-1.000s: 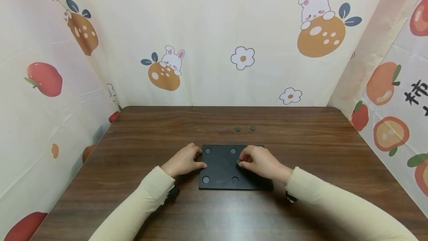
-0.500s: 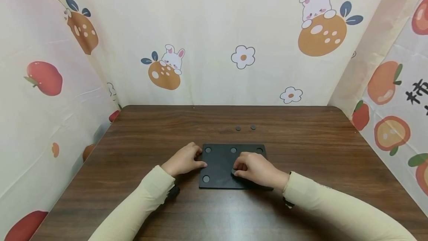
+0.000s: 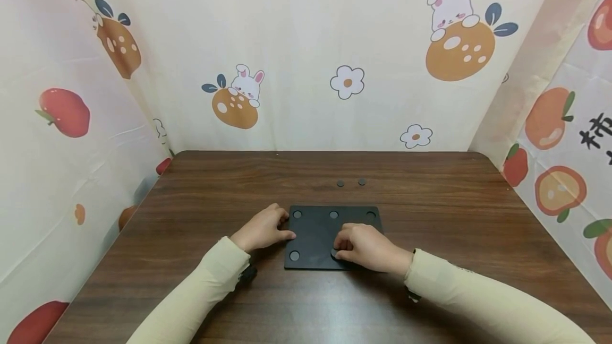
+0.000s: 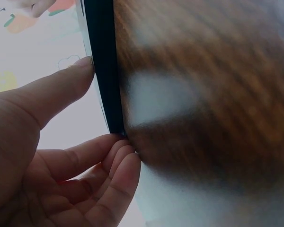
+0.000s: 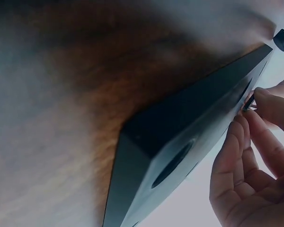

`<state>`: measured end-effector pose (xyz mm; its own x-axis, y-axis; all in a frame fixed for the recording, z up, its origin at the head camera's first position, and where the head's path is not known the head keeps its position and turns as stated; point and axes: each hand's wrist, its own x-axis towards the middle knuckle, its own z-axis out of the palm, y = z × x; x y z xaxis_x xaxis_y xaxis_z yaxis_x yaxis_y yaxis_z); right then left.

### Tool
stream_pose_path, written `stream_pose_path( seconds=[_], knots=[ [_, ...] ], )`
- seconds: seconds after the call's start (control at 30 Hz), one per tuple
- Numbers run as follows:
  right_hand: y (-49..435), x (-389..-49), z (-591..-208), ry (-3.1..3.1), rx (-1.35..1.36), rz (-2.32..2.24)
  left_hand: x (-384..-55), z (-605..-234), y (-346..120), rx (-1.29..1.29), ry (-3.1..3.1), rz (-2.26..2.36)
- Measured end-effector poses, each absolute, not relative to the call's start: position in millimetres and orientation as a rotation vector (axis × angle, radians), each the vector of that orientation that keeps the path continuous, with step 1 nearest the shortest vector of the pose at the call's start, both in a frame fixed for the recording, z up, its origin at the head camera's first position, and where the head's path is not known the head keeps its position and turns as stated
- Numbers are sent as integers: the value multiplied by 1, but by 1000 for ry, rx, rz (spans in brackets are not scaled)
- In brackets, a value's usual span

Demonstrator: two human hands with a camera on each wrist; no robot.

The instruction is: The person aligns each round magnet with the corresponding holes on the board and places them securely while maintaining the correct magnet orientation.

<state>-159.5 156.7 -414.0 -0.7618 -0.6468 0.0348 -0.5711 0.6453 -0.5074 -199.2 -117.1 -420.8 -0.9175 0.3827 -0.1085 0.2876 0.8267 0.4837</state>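
A black rectangular board (image 3: 313,238) with round recesses lies flat on the table. Grey discs appear to sit in its far-left recess (image 3: 297,214), far-middle recess (image 3: 333,215) and near-left recess (image 3: 294,255); the far-right recess (image 3: 371,215) looks darker. My left hand (image 3: 262,230) holds the board's left edge, thumb and curled fingertips against it. Between thumb and fingers, my right hand (image 3: 367,248) pinches a small dark disc (image 5: 249,101), tilted, just at the near-middle recess. That hand covers the board's near-right part in the head view; the right wrist view shows a hollow recess (image 5: 174,163) near a corner.
Two loose dark discs, a left one (image 3: 340,183) and a right one (image 3: 362,181), lie on the brown wooden table (image 3: 229,174) beyond the board. Printed curtains (image 3: 296,57) stand behind the table and along both sides.
My right hand has come nearer and slightly left with the disc, from the board's middle to the near-middle recess, uncovering the far-right recess. The left hand and board stay put.
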Motion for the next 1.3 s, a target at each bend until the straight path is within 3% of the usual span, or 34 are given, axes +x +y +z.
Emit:
stream_pose_path(
  seconds=[1.3],
  knots=[
    [157, -156, -416, 2732, -1034, -703, -198, -420, -117, 529, 2809, 702]
  ],
)
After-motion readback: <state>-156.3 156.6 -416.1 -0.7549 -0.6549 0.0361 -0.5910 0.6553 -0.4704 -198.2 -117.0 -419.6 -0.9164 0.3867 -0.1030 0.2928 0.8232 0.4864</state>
